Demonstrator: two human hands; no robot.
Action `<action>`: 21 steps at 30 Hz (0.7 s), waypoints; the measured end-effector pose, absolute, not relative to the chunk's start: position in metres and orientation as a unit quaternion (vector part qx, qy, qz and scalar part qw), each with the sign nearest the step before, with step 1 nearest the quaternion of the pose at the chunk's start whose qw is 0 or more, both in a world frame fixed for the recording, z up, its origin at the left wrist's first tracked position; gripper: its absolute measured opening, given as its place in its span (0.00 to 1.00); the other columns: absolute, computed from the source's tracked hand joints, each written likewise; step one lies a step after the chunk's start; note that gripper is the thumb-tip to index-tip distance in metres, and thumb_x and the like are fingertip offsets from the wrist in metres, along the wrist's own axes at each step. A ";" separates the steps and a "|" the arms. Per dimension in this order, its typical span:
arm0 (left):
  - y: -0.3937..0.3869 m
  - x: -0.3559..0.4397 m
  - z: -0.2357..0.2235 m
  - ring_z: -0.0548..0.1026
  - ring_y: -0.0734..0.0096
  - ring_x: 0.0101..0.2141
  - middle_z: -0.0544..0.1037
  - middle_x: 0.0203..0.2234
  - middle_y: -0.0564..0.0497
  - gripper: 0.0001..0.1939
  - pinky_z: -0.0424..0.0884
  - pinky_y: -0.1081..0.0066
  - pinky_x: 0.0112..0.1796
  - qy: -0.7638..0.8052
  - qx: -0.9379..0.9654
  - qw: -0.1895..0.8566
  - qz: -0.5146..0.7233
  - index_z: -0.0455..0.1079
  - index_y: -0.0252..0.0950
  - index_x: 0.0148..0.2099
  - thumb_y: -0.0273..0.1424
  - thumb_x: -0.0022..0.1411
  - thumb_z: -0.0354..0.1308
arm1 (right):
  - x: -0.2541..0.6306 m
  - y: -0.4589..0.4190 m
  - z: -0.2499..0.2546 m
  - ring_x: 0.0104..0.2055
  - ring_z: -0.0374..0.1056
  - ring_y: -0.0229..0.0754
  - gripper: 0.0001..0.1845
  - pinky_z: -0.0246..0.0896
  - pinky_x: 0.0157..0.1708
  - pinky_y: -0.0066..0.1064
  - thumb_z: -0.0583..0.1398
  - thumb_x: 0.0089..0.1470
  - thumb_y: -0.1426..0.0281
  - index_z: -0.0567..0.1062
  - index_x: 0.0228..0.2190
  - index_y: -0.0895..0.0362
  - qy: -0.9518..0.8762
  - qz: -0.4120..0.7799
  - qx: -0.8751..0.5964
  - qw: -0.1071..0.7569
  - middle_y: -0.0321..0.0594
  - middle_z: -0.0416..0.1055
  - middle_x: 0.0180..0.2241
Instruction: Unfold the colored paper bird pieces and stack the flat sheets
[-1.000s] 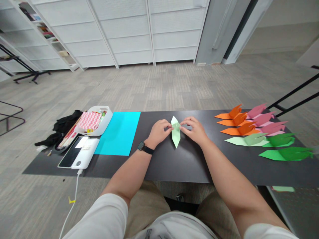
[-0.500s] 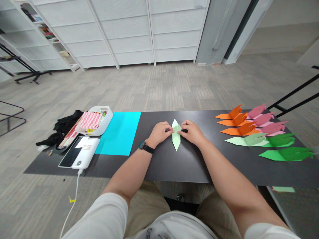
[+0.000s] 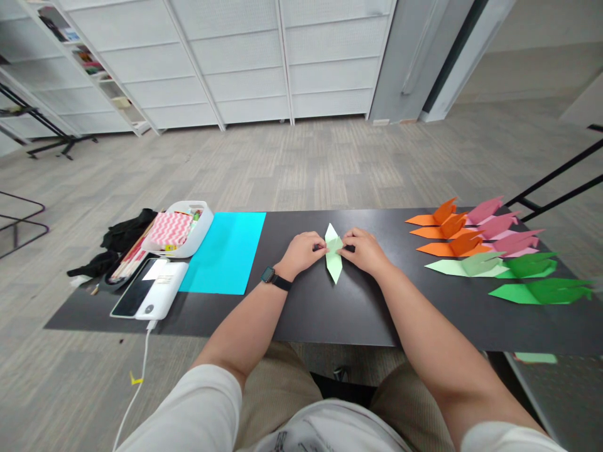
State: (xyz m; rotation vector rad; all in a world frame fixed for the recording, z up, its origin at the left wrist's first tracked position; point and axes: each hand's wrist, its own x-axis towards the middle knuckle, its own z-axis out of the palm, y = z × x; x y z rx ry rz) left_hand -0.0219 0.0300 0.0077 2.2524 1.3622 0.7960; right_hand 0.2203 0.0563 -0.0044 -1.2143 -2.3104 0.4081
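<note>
- Two hands, left hand and right hand, facing; each pinches one side of a fold, thumb against fingers.
- Fold: one, pale green paper, pointed at both ends, right of the blue sheet, on the table.
- Watch: one, dark strap, left wrist, right of the sheet's near edge.
- Box: one, white, against the sheet's left side, holding a pink-and-white packet.
- Power bank: one, white, by the sheet's near left corner, cable attached.
- Black cloth: left of the sheet, past the box.
- Cranes: nine, well right of the sheet; three orange, three pink, one pale green, two bright green.
</note>
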 end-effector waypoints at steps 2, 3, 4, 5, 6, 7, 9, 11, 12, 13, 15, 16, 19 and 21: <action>0.028 -0.021 0.010 0.76 0.68 0.37 0.80 0.37 0.51 0.03 0.71 0.68 0.41 0.485 0.798 0.202 0.296 0.80 0.38 0.39 0.32 0.64 0.67 | 0.220 0.056 -0.003 0.48 0.72 0.51 0.02 0.63 0.48 0.44 0.69 0.57 0.68 0.81 0.31 0.51 -0.846 0.155 -0.445 0.251 0.41 0.76 0.43; 0.027 -0.021 0.012 0.76 0.68 0.37 0.80 0.37 0.50 0.04 0.71 0.68 0.41 0.484 0.794 0.206 0.305 0.80 0.38 0.41 0.32 0.64 0.67 | 0.220 0.056 -0.002 0.48 0.72 0.51 0.03 0.64 0.48 0.44 0.68 0.57 0.68 0.81 0.30 0.51 -0.845 0.161 -0.442 0.254 0.41 0.76 0.43; 0.027 -0.021 0.013 0.76 0.69 0.36 0.81 0.38 0.50 0.06 0.72 0.68 0.41 0.484 0.789 0.212 0.314 0.80 0.39 0.42 0.33 0.64 0.68 | 0.220 0.056 -0.002 0.48 0.72 0.51 0.04 0.64 0.49 0.44 0.68 0.57 0.68 0.81 0.29 0.51 -0.844 0.169 -0.438 0.259 0.41 0.76 0.42; 0.026 -0.020 0.013 0.76 0.69 0.36 0.81 0.39 0.50 0.07 0.72 0.68 0.42 0.484 0.783 0.219 0.323 0.80 0.39 0.44 0.34 0.64 0.68 | 0.220 0.056 -0.001 0.48 0.73 0.50 0.05 0.65 0.50 0.44 0.68 0.57 0.67 0.80 0.29 0.51 -0.843 0.180 -0.433 0.264 0.41 0.76 0.42; 0.026 -0.020 0.014 0.76 0.69 0.36 0.82 0.40 0.50 0.09 0.73 0.67 0.42 0.486 0.775 0.228 0.332 0.80 0.39 0.46 0.34 0.64 0.68 | 0.220 0.056 -0.001 0.48 0.73 0.50 0.05 0.66 0.51 0.44 0.68 0.57 0.67 0.80 0.29 0.51 -0.841 0.191 -0.428 0.270 0.41 0.76 0.42; 0.026 -0.019 0.014 0.77 0.68 0.37 0.82 0.41 0.50 0.10 0.73 0.67 0.43 0.488 0.767 0.239 0.342 0.80 0.40 0.47 0.34 0.64 0.69 | 0.221 0.056 -0.001 0.47 0.73 0.49 0.05 0.66 0.51 0.44 0.68 0.57 0.67 0.80 0.29 0.51 -0.839 0.203 -0.423 0.276 0.41 0.75 0.42; 0.026 -0.018 0.013 0.78 0.68 0.38 0.84 0.41 0.51 0.11 0.73 0.67 0.45 0.488 0.749 0.268 0.360 0.80 0.40 0.49 0.34 0.64 0.69 | 0.221 0.056 -0.001 0.47 0.73 0.49 0.05 0.67 0.52 0.44 0.68 0.57 0.66 0.81 0.29 0.51 -0.834 0.223 -0.415 0.287 0.40 0.75 0.42; 0.026 -0.018 0.013 0.79 0.69 0.39 0.85 0.40 0.51 0.12 0.73 0.67 0.46 0.486 0.732 0.297 0.374 0.80 0.40 0.50 0.32 0.64 0.68 | 0.220 0.056 -0.001 0.47 0.74 0.48 0.04 0.68 0.52 0.44 0.68 0.57 0.66 0.81 0.30 0.51 -0.833 0.239 -0.405 0.293 0.40 0.75 0.42; 0.026 -0.017 0.013 0.80 0.69 0.39 0.85 0.39 0.51 0.12 0.74 0.67 0.46 0.485 0.727 0.308 0.378 0.80 0.39 0.50 0.32 0.64 0.68 | 0.220 0.056 -0.001 0.46 0.74 0.48 0.04 0.68 0.52 0.44 0.68 0.57 0.66 0.81 0.30 0.51 -0.833 0.244 -0.401 0.294 0.40 0.75 0.42; 0.026 -0.017 0.013 0.80 0.69 0.39 0.85 0.39 0.51 0.12 0.74 0.67 0.46 0.485 0.722 0.315 0.380 0.79 0.39 0.50 0.32 0.64 0.68 | 0.220 0.055 0.000 0.46 0.74 0.48 0.04 0.68 0.52 0.44 0.67 0.58 0.65 0.81 0.31 0.51 -0.833 0.247 -0.397 0.294 0.40 0.75 0.42; 0.026 -0.017 0.014 0.80 0.69 0.38 0.85 0.38 0.52 0.12 0.73 0.68 0.45 0.491 0.716 0.318 0.382 0.79 0.39 0.50 0.31 0.64 0.68 | 0.220 0.055 0.001 0.46 0.74 0.47 0.06 0.68 0.52 0.43 0.67 0.59 0.64 0.81 0.31 0.51 -0.835 0.248 -0.394 0.293 0.40 0.75 0.42; 0.027 -0.017 0.014 0.80 0.69 0.37 0.85 0.37 0.53 0.12 0.73 0.68 0.44 0.494 0.713 0.317 0.384 0.79 0.39 0.50 0.31 0.64 0.68 | 0.220 0.055 0.002 0.45 0.74 0.47 0.07 0.68 0.51 0.43 0.66 0.60 0.64 0.81 0.31 0.51 -0.836 0.248 -0.393 0.292 0.40 0.75 0.42; 0.027 -0.017 0.014 0.81 0.70 0.37 0.85 0.36 0.54 0.11 0.73 0.69 0.43 0.497 0.708 0.314 0.391 0.79 0.40 0.49 0.30 0.63 0.68 | 0.220 0.054 0.003 0.45 0.74 0.47 0.09 0.68 0.50 0.43 0.65 0.61 0.62 0.81 0.31 0.51 -0.837 0.246 -0.391 0.294 0.41 0.74 0.41; 0.027 -0.017 0.013 0.81 0.70 0.37 0.85 0.36 0.54 0.11 0.73 0.69 0.43 0.496 0.707 0.315 0.394 0.79 0.39 0.48 0.30 0.63 0.68 | 0.220 0.054 0.003 0.45 0.74 0.47 0.09 0.68 0.49 0.42 0.65 0.61 0.62 0.80 0.31 0.51 -0.836 0.245 -0.390 0.298 0.41 0.74 0.41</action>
